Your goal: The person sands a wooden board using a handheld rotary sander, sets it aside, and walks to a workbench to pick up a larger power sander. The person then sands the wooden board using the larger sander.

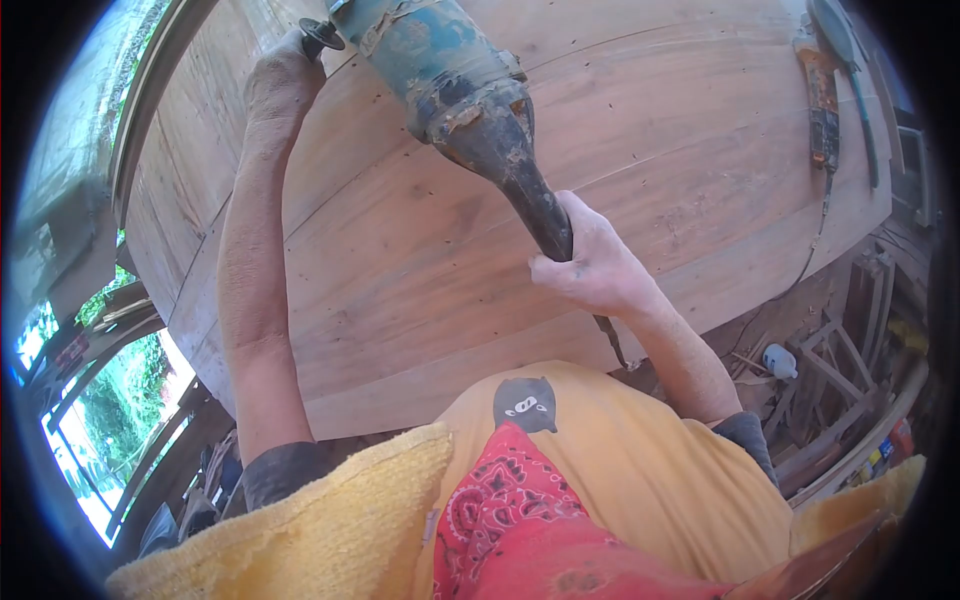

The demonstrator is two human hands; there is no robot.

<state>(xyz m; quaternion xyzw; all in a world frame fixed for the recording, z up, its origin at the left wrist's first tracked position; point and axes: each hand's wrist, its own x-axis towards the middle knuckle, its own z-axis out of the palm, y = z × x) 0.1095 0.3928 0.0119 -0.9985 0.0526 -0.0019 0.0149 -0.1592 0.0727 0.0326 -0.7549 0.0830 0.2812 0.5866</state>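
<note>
A large, worn teal and black angle grinder (470,110) reaches over the wooden panel (420,300) from the top of the view. Its working end is cut off by the upper edge, so the disc is hidden. My right hand (592,255) is wrapped round the black rear handle, and a cord hangs below it. At the upper left, my left hand (285,78) is closed round the black side handle (321,37) of the same grinder. Dust covers the left forearm.
An orange and black power tool (822,105) lies on the panel's right side, its cord (815,235) trailing over the edge. Wood frames and scraps (835,365) and a white bottle (780,361) sit below right. A bright opening (120,420) shows at left.
</note>
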